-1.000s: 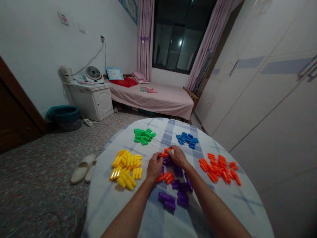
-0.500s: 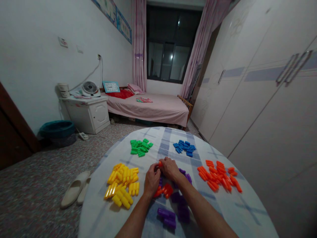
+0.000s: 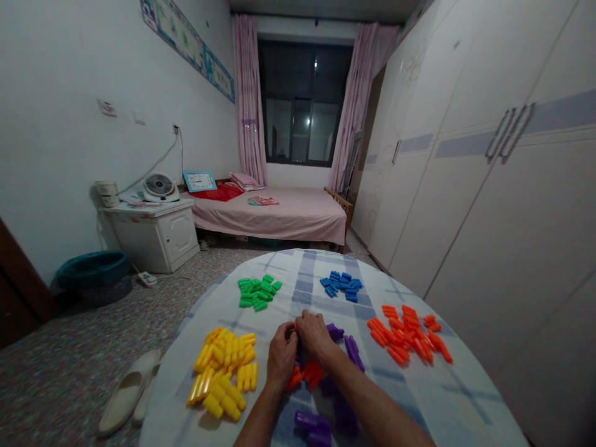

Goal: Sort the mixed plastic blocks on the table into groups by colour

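Observation:
My left hand point(image 3: 282, 354) and my right hand point(image 3: 315, 333) meet over the middle of a round table covered with a checked cloth point(image 3: 437, 397). Both have their fingers curled together, pinching a small red-orange plastic piece point(image 3: 295, 327) between them. Under and around the hands lies a mixed heap of purple pieces point(image 3: 351, 351) and red-orange pieces point(image 3: 310, 372). More purple pieces point(image 3: 311, 425) lie near the front edge, between my forearms.
Sorted piles lie on the cloth: yellow point(image 3: 223, 369) at left, green point(image 3: 257, 292) far left, blue point(image 3: 341, 284) far middle, orange point(image 3: 407, 332) at right. Beyond stand a pink bed point(image 3: 288, 214), a white cabinet point(image 3: 156, 233) with a fan, wardrobe doors point(image 3: 488, 186) and slippers point(image 3: 125, 397).
The view has tilted upward, so the table and piles sit lower in the picture. My hands stay together over the middle heap, still pinching a red-orange piece.

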`<state>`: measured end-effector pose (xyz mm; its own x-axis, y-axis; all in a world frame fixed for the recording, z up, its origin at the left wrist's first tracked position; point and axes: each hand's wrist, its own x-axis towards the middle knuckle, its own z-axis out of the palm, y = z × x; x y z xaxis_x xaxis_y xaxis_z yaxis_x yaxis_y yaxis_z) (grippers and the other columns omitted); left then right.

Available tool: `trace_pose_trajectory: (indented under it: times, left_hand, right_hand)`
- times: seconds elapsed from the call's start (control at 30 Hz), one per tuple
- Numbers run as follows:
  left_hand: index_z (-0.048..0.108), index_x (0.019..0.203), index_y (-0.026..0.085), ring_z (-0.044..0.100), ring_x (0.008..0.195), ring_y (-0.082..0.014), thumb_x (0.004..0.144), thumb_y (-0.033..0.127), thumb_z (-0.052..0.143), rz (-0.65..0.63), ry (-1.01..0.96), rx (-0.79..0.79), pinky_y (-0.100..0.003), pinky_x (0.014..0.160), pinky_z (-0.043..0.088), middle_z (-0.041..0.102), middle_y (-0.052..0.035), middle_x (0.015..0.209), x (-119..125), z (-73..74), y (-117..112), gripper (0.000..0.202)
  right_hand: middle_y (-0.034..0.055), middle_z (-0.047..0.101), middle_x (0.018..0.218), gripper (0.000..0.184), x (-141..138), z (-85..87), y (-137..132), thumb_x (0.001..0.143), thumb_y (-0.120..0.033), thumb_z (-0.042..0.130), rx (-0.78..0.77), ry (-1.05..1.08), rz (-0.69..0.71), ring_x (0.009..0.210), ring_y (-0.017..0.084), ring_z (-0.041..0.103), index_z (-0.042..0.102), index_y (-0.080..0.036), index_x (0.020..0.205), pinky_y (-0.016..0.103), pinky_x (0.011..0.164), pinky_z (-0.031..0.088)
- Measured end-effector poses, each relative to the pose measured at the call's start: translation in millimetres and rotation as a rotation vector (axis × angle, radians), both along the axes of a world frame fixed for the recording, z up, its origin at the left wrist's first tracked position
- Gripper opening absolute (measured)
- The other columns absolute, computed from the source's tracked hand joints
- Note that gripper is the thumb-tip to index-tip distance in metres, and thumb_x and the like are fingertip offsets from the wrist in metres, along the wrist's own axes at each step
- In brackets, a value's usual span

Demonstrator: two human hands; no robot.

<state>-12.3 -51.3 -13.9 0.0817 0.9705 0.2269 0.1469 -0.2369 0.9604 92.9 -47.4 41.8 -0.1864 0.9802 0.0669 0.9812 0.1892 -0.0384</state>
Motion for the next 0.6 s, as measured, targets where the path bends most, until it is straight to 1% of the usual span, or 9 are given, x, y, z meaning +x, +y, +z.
trace_pose_trajectory:
  times: [0.13,0.23,0.33,0.4,0.47,0.53,0.6]
  left_hand:
    - [0.062,0.097,0.017,0.062,0.092,-0.0201,0.079,0.028,0.046,0.011,-0.017,0.003,-0.033,0.084,0.046,0.068,-0.0073,0.097,0,-2.3,1,0.027]
    - [0.062,0.099,0.017,0.062,0.092,-0.0211,0.078,0.030,0.047,0.026,-0.002,-0.005,-0.034,0.085,0.046,0.068,-0.0081,0.098,0,-4.1,2,0.029]
    - [0.062,0.099,0.016,0.061,0.095,-0.0224,0.078,0.032,0.048,0.059,0.023,-0.010,-0.036,0.088,0.045,0.067,-0.0092,0.099,0,-5.5,3,0.031]
    - [0.062,0.100,0.015,0.061,0.096,-0.0229,0.077,0.033,0.049,0.077,0.032,-0.024,-0.036,0.089,0.044,0.067,-0.0095,0.100,0,-5.6,2,0.032]
    - [0.062,0.101,0.015,0.061,0.096,-0.0230,0.077,0.034,0.048,0.072,0.039,-0.039,-0.037,0.090,0.044,0.067,-0.0097,0.100,0,-5.1,2,0.033]
    - [0.062,0.102,0.014,0.061,0.096,-0.0231,0.078,0.034,0.048,0.069,0.042,-0.048,-0.037,0.090,0.044,0.067,-0.0101,0.100,0,-4.0,1,0.034]
    - [0.062,0.101,0.014,0.062,0.096,-0.0234,0.077,0.035,0.049,0.070,0.040,-0.046,-0.037,0.089,0.045,0.067,-0.0103,0.099,0,-2.5,1,0.035]
  right_hand:
    - [0.0123,0.059,0.105,0.023,0,1.3,-2,0.088,-0.013,0.042,0.039,0.051,0.020,0.096,0.023,0.058,0.062,-0.015,0.098,0.035,0.082,0.039]
    - [0.0089,0.058,0.106,0.021,4,8.3,-6,0.086,-0.012,0.044,0.068,0.098,0.012,0.093,0.020,0.058,0.060,-0.018,0.098,0.029,0.079,0.040]
    - [0.0080,0.056,0.109,0.030,20,18.6,-16,0.087,-0.009,0.038,0.157,0.197,-0.047,0.091,0.017,0.057,0.057,-0.020,0.108,0.026,0.078,0.041]
    - [0.0075,0.056,0.110,0.034,41,22.6,-26,0.088,-0.010,0.034,0.294,0.351,-0.117,0.094,0.017,0.056,0.054,-0.021,0.114,0.025,0.082,0.042]
    - [0.0081,0.056,0.111,0.036,70,21.3,-39,0.088,-0.013,0.031,0.397,0.449,-0.214,0.096,0.017,0.056,0.051,-0.020,0.118,0.026,0.086,0.042]
    - [0.0092,0.056,0.113,0.039,103,14.5,-52,0.087,-0.014,0.030,0.432,0.445,-0.326,0.101,0.018,0.056,0.050,-0.019,0.120,0.028,0.088,0.043]
    - [0.0100,0.056,0.116,0.040,136,4.1,-66,0.086,-0.014,0.030,0.454,0.368,-0.438,0.107,0.020,0.053,0.051,-0.019,0.120,0.029,0.090,0.043]
